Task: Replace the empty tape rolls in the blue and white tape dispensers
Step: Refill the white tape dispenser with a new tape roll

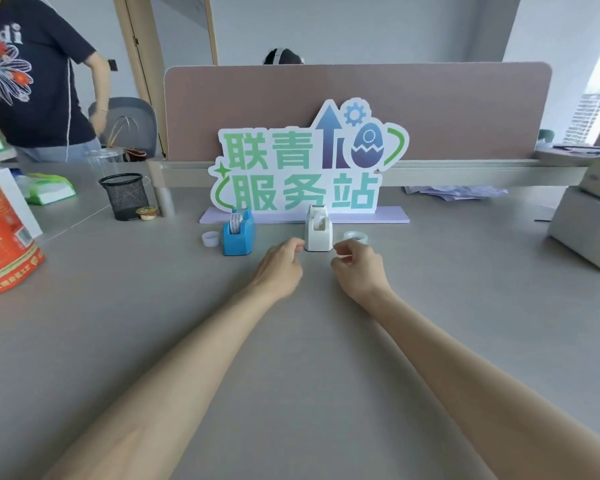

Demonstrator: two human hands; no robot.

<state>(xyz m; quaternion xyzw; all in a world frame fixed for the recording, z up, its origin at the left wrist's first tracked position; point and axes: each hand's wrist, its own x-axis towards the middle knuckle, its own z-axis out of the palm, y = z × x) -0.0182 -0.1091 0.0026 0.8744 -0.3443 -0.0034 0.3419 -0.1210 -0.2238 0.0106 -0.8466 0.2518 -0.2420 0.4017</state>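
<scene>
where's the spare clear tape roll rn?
Head view: the clear tape roll lies flat on the desk, just right of the white dispenser, beyond the right hand.

Left hand (pixel 280 263), right hand (pixel 357 268) loosely curled, forearms outstretched.

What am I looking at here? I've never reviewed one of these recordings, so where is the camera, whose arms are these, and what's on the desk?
There is no machine: a person wears one wide-angle camera on the head, looking forward and down, so the two bare forearms are their own. On the grey desk stand a blue tape dispenser with a roll in it and a white tape dispenser. A small white ring lies left of the blue one, and a clear tape roll lies right of the white one. The left hand and right hand are loosely curled on either side of the white dispenser's front; neither clearly holds anything. Behind stand a cut-out sign and a mesh pen cup. A bystander stands far left.
</scene>
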